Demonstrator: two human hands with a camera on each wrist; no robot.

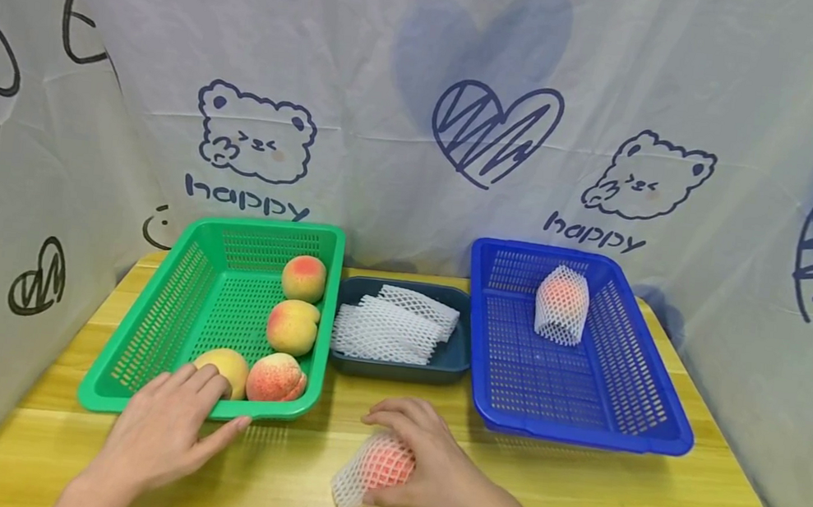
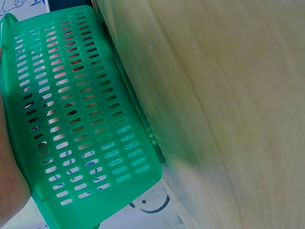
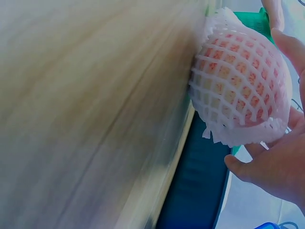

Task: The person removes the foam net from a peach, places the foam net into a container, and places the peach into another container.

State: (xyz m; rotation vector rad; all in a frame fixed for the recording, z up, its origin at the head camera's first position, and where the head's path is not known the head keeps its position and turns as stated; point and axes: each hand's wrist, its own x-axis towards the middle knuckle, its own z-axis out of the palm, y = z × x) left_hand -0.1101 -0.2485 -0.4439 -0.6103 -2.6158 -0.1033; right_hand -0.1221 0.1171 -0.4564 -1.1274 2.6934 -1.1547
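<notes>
My right hand (image 1: 432,463) curves around a reddish peach (image 1: 390,460) in a white foam net, above the front of the table; the net's loose end points left. In the right wrist view the netted peach (image 3: 238,78) lies beside the thumb and fingers. My left hand (image 1: 169,419) reaches over the front rim of the green basket (image 1: 231,223), its fingers at a yellow peach (image 1: 227,365); the fingertips are hidden and the thumb stays outside the rim. Beside that peach are a red peach (image 1: 276,378) and two more along the right wall.
A dark tray (image 1: 394,370) with white foam nets (image 1: 391,330) stands between the baskets. The blue basket (image 1: 574,432) on the right contains another netted peach (image 1: 562,303). A printed cloth (image 1: 369,183) encloses the table's back and sides.
</notes>
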